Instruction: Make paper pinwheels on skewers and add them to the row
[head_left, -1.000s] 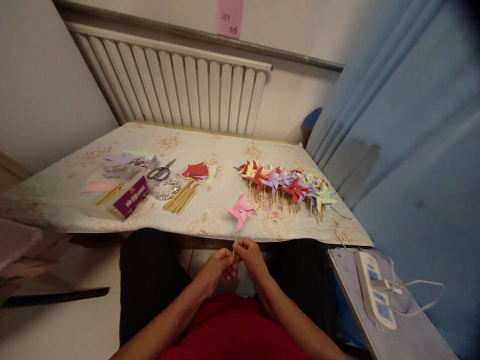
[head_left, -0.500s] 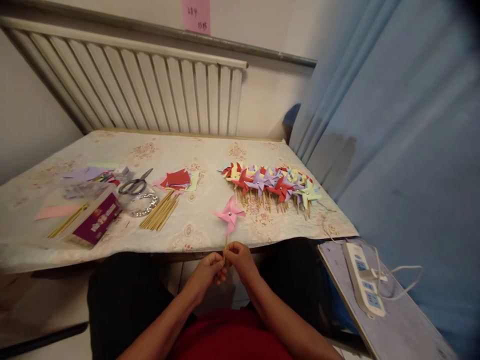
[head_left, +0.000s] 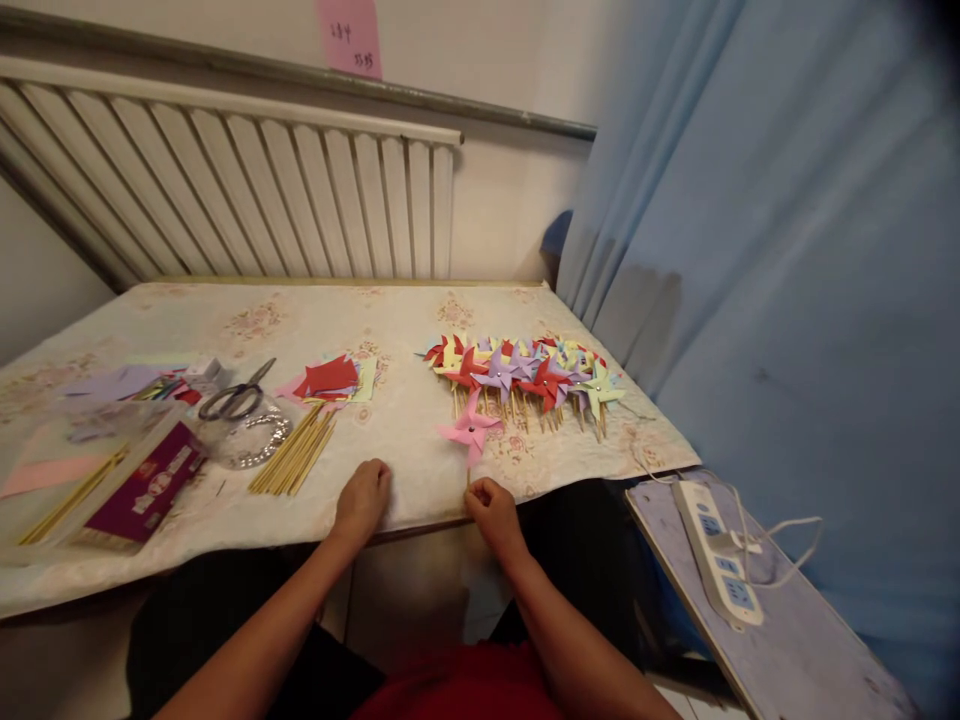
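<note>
My right hand [head_left: 493, 510] pinches the short stick of a pink paper pinwheel [head_left: 471, 430] just above the table's front edge. A dark pin head marks the middle of its blades. Curled fingers close my left hand [head_left: 364, 500], which is at the front of the table, apart from the pinwheel; what it holds, if anything, is hidden. Left of it lies a bundle of thin wooden sticks [head_left: 294, 452]. Behind the pink pinwheel, several finished pinwheels [head_left: 551, 385] in red, purple, yellow and green lie grouped together.
Cut paper squares [head_left: 330, 378] lie in a pile behind the sticks. Scissors [head_left: 236, 400], a ring of silvery pins [head_left: 259, 440] and a purple box [head_left: 142, 485] are on the left. A power strip [head_left: 718, 555] with a white cord rests on a board at right, beside a blue curtain [head_left: 735, 300].
My left hand has let go of the stick and moved left onto the table, fingers curled. My right hand still holds the pink pinwheel. The view has shifted slightly right.
</note>
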